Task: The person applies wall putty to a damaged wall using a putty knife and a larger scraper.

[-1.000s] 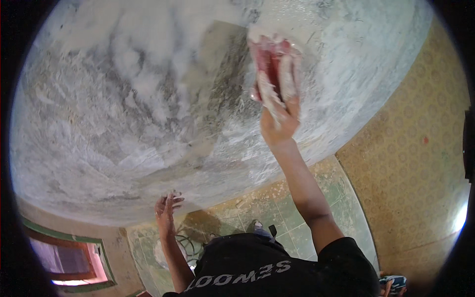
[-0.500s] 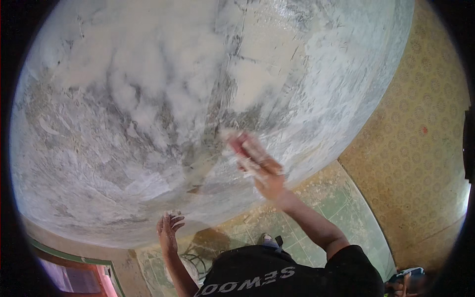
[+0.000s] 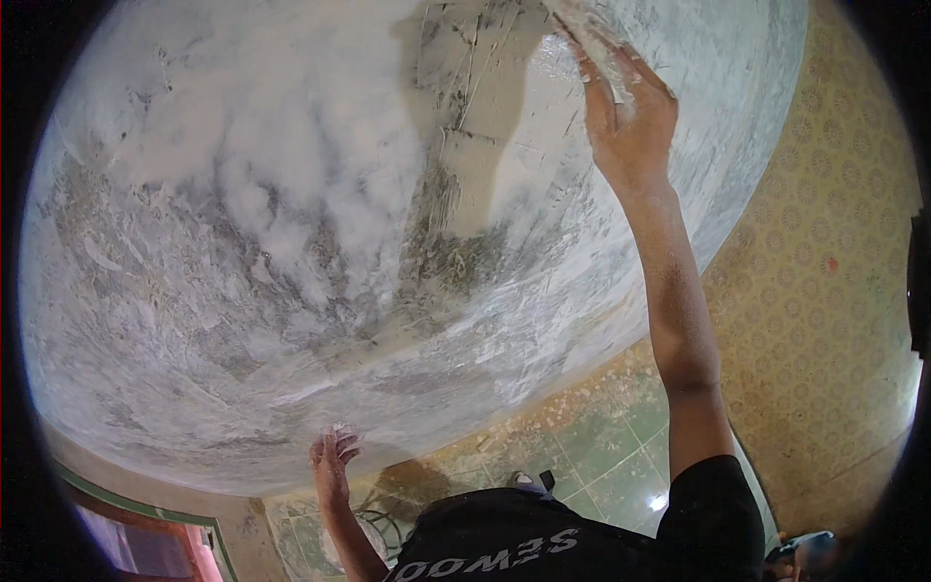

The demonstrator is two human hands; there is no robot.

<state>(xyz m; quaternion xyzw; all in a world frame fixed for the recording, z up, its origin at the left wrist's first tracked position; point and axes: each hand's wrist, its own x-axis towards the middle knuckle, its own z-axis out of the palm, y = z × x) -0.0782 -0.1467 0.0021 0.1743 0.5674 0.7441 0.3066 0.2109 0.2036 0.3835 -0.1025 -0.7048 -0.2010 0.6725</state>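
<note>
A large wall [image 3: 320, 281], smeared with white and grey plaster, fills most of the view. My right hand [image 3: 632, 126] is raised high at the upper right, its arm stretched out. The fingers are closed round a flat plastering scraper [image 3: 603, 60] caked in white plaster, its far end against or close to the wall. Below and left of it lies a dark grey-brown patch, partly in the arm's shadow. My left hand [image 3: 333, 464] stays low by the wall's bottom edge, fingers curled around something whitish that I cannot make out.
Green floor tiles [image 3: 606, 456] spattered with plaster run along the wall's foot. A patterned yellow-brown surface [image 3: 815, 291] borders the right side. At the lower left is a green-and-brown frame [image 3: 194, 519] with a pinkish curtain. A person [image 3: 813, 553] is partly visible at the lower right.
My right hand has moved from the middle of the wall up and to the right with the scraper, straightening the arm. The left hand has hardly moved.
</note>
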